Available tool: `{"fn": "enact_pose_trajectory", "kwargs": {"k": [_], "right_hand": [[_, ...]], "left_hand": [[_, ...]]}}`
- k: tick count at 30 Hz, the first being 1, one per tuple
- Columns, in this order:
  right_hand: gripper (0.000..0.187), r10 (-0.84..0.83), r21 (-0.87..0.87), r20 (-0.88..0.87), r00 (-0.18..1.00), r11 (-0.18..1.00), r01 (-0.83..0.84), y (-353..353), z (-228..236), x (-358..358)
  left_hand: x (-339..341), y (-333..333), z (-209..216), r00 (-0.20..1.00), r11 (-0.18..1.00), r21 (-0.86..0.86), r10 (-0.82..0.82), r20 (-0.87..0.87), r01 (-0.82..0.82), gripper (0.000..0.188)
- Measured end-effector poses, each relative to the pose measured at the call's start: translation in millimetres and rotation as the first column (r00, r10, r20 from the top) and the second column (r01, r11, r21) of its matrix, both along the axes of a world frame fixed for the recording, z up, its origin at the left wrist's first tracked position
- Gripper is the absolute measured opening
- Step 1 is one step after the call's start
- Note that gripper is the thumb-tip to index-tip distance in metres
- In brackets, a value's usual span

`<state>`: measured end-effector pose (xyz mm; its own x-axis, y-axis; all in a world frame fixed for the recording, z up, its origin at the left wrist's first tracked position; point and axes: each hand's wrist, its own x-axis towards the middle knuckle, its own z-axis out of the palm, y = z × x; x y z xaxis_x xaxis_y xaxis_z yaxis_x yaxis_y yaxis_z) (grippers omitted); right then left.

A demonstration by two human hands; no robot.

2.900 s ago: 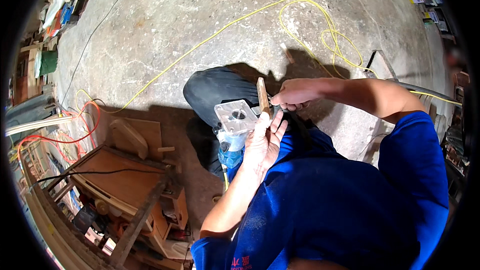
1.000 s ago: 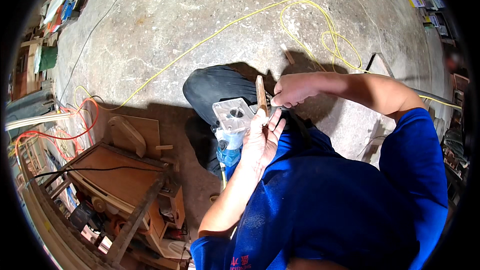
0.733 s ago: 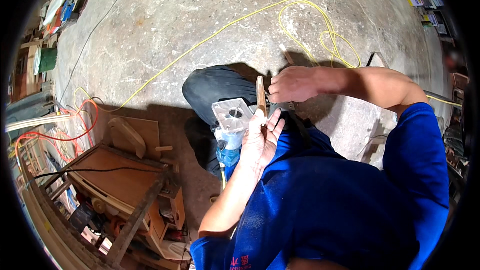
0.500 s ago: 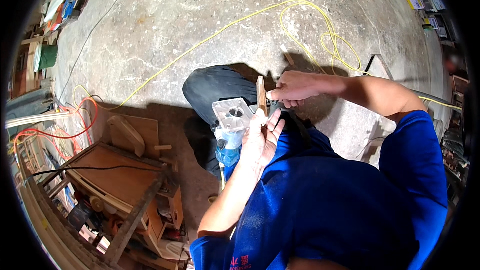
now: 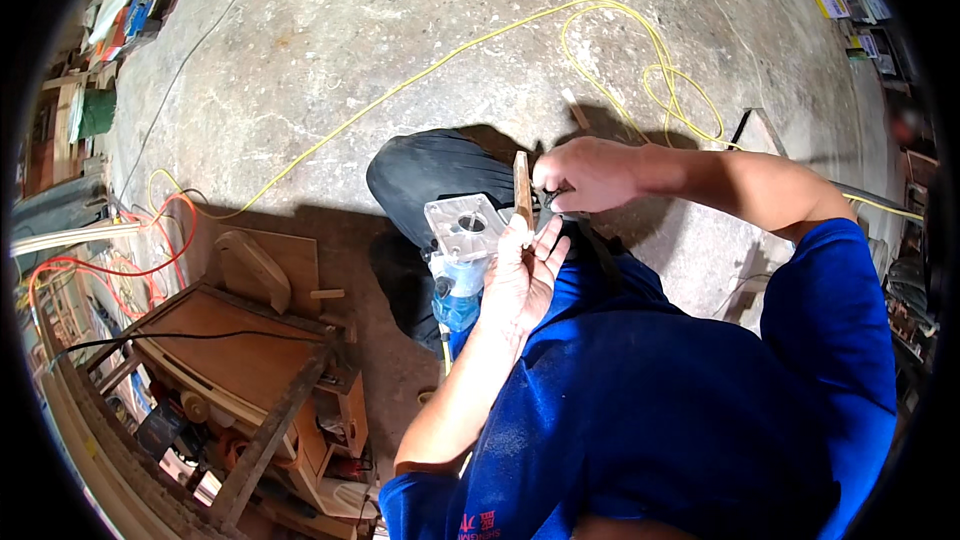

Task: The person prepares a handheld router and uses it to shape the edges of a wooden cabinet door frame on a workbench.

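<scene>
My left hand (image 5: 518,275), palm up, grips the lower end of a short brown wooden strip (image 5: 522,185) between the thumb and fingers. The strip points away from me. Close to its right side, my right hand (image 5: 592,175) is closed, its fingers curled around a small dark part that I cannot make out. A blue trim router (image 5: 456,305) rests by my left leg against the left hand, turned so that its clear square base plate (image 5: 467,227) faces up. The plate has a round hole in the middle and lies just left of the strip.
A yellow cord (image 5: 400,87) runs across the concrete floor and loops at the far right. To the left stands a wooden frame (image 5: 240,335) with boards and a curved wood piece (image 5: 255,268). Red-orange cord (image 5: 110,262) lies tangled at the far left.
My right hand has turned over and its fingers have curled in closer beside the wooden strip. The left hand, the strip and the router have hardly moved.
</scene>
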<state>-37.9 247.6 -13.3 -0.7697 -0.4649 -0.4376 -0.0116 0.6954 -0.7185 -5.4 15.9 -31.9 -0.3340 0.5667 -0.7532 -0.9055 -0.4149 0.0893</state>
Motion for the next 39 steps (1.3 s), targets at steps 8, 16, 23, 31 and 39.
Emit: {"fn": "enact_pose_trajectory", "kwargs": {"k": [8, 16, 23, 31, 39], "right_hand": [[0.039, -0.176, 0.100, 0.189, 0.966, 0.982, 0.159, -6, -4, 7], [0.042, -0.424, 0.076, 0.657, 0.623, 0.860, 0.505, -9, -5, 5], [0.026, -0.336, -0.011, 0.635, 0.695, 0.897, 0.443, -7, -15, 4], [0.025, 0.064, 0.095, -0.119, 0.991, 0.994, -0.052, -4, -19, 17], [0.023, -0.210, 0.029, 0.294, 0.932, 0.977, 0.211, -9, 4, 6]], "left_hand": [[-3, 3, 7, 1.000, 1.000, 0.020, -0.013, 0.012, 0.012, 0.044], [-1, 2, 4, 1.000, 1.000, 0.026, -0.001, 0.031, 0.000, 0.042], [-2, 5, 5, 1.000, 1.000, -0.005, -0.015, 0.011, 0.016, 0.049], [-1, 4, 3, 1.000, 1.000, -0.011, 0.009, 0.027, -0.009, 0.048], [-1, 4, 3, 1.000, 1.000, -0.011, -0.008, 0.005, 0.008, 0.051]]}}
